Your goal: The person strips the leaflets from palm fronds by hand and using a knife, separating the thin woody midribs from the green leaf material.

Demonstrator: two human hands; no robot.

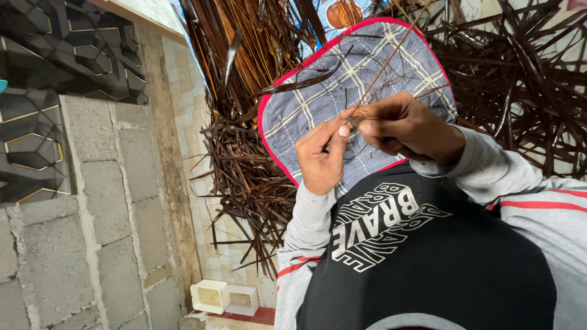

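My left hand (pixel 323 156) and my right hand (pixel 406 127) meet in front of my chest, fingers pinched together on a thin dry brown leaf rib (pixel 386 66) that runs up and to the right from them. Both hands hover over a grey checked cloth (pixel 318 104) with a red border spread on my lap. Where exactly each fingertip grips the rib is partly hidden by the fingers themselves.
Heaps of dry brown palm leaf strips (pixel 244 177) lie around the cloth at the left and upper right (pixel 520 73). A grey block wall (pixel 104 208) fills the left. Two small white boxes (pixel 223 297) sit low by the wall. An orange round object (pixel 343 13) shows at top.
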